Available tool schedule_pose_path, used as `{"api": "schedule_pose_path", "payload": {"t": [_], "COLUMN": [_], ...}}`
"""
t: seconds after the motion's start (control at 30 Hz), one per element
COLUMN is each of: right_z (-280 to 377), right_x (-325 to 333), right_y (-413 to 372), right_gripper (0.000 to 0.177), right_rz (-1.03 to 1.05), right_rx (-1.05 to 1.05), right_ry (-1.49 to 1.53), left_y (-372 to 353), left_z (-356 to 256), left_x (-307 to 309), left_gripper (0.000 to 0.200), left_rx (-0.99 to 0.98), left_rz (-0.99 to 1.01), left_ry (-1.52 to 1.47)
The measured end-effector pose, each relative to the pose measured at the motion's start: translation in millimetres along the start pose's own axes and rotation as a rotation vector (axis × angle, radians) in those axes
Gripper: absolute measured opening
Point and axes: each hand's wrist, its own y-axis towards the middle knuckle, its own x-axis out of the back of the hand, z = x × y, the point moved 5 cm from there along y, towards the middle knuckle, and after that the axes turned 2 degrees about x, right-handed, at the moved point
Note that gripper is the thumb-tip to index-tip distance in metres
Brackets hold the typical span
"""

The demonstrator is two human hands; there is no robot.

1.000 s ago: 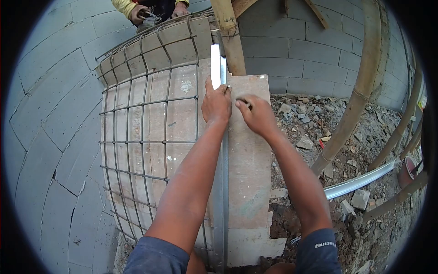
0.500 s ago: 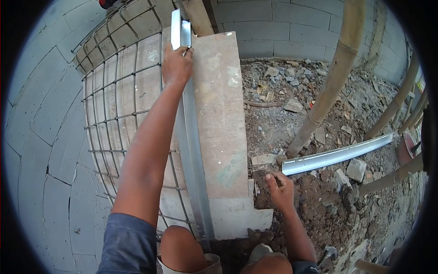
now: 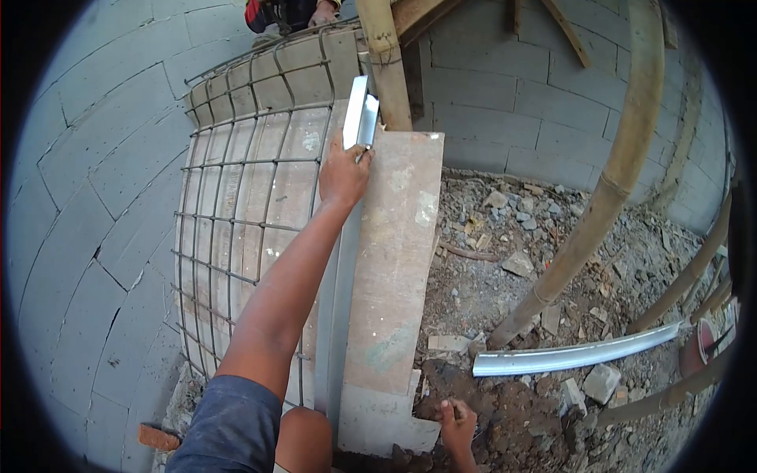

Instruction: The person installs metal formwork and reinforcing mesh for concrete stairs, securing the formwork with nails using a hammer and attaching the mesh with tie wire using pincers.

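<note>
My left hand (image 3: 344,175) is closed around a silvery metal channel (image 3: 335,315) near its bright upper end. The channel stands along the face of a plywood panel (image 3: 394,260), beside a grid of steel reinforcing bars (image 3: 230,165). Low in the view, my right hand (image 3: 457,423) hovers by the panel's notched lower corner, fingers curled and thumb close to the index finger. Whether anything small is pinched there cannot be made out.
A second metal channel (image 3: 576,351) lies on rubble and soil. Bamboo poles (image 3: 587,236) lean at the right, near a reddish bucket (image 3: 695,351). Grey block walls (image 3: 102,189) enclose the spot. Another person's hand (image 3: 324,13) shows beyond the bars, and a brick piece (image 3: 158,437) lies lower left.
The view has tilted up, so everything sits lower and the other person's hand now shows. My left hand keeps its grip on the channel. My right hand stays curled near the panel's lower corner.
</note>
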Motion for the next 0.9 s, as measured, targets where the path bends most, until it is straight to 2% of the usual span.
{"api": "schedule_pose_path", "payload": {"t": [0.17,0.23,0.3,0.33,0.4,0.43,0.5,0.57,0.63,0.67,0.7,0.77,0.83,0.9], "right_z": [-4,1,3,4,11,13,6,2,1,-6,-15,-19,-8,-28], "right_x": [-1,-1,-2,-1,3,6,15,23,35,40,46,58,68,76], "right_y": [-7,-7,-4,-4,-5,-7,-12,-18,-27,-32,-37,-49,-60,-71], "right_gripper": [0.037,0.032,0.032,0.032,0.032,0.031,0.031,0.031,0.030,0.030,0.030,0.031,0.047,0.047], "right_rz": [0.004,0.038,0.044,0.048,0.035,0.022,0.013,0.007,-0.020,-0.025,-0.067,-0.102,0.052,0.011], "right_rx": [-0.039,-0.054,-0.031,-0.013,-0.002,0.008,-0.006,-0.012,-0.023,-0.024,-0.006,0.003,0.019,0.053], "right_ry": [0.076,0.025,0.018,0.015,0.017,0.023,0.027,0.032,-0.057,-0.056,-0.052,-0.047,-0.359,-0.358], "left_y": [1,-2,-6,-7,-18,-23,-30,-38,-36,-39,-38,-38,-32,-20], "left_z": [3,4,-2,-3,-13,-17,-17,-24,-32,-33,-37,-28,-18,-14], "left_x": [-1,-2,7,9,21,20,8,-8,-20,-31,-38,-46,-59,-68], "left_gripper": [0.029,0.029,0.029,0.029,0.022,0.022,0.016,0.015,0.014,0.016,0.016,0.019,0.020,0.021], "left_rx": [0.011,0.010,-0.099,-0.094,-0.253,-0.249,-0.091,-0.045,-0.002,0.109,0.105,0.116,0.075,0.039], "left_rz": [0.009,-0.006,-0.194,-0.194,-0.440,-0.433,-0.303,-0.294,-0.265,-0.132,-0.129,-0.364,-0.437,-0.513], "left_ry": [-0.028,-0.050,-0.104,-0.106,-0.034,-0.038,-0.485,-0.478,-0.651,-0.585,-0.587,-0.332,-0.349,-0.385]}}
